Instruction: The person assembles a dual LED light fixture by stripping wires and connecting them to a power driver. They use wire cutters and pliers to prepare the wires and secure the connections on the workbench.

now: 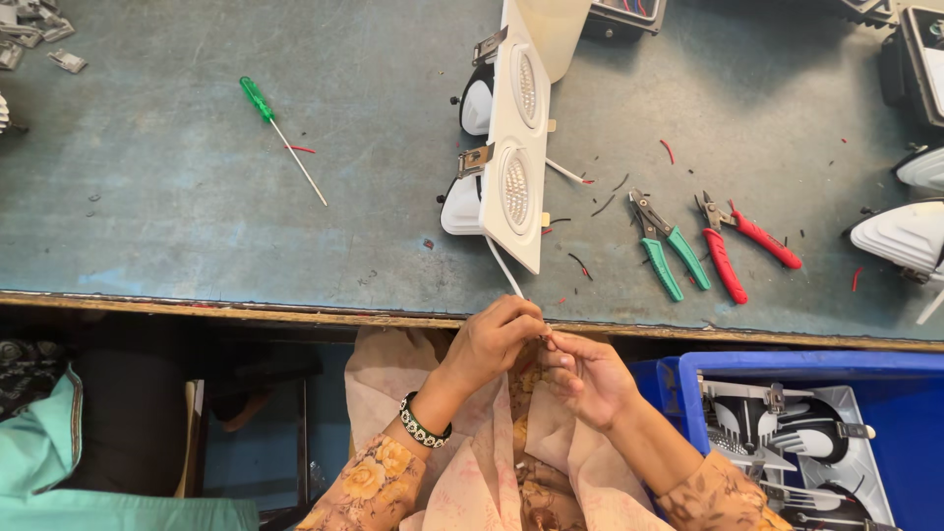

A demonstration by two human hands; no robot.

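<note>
White wire (506, 270) pinched between left hand (492, 339) and right hand (582, 374)

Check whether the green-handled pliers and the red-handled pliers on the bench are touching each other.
Apart. The head view shows a strip of bare bench surface between the green-handled pliers and the red-handled pliers along their whole length.

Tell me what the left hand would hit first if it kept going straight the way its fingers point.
The left hand points up and right along the white cable. Going on, it would probably first meet the lower end of the white twin downlight fixture, though depth is unclear.
</note>
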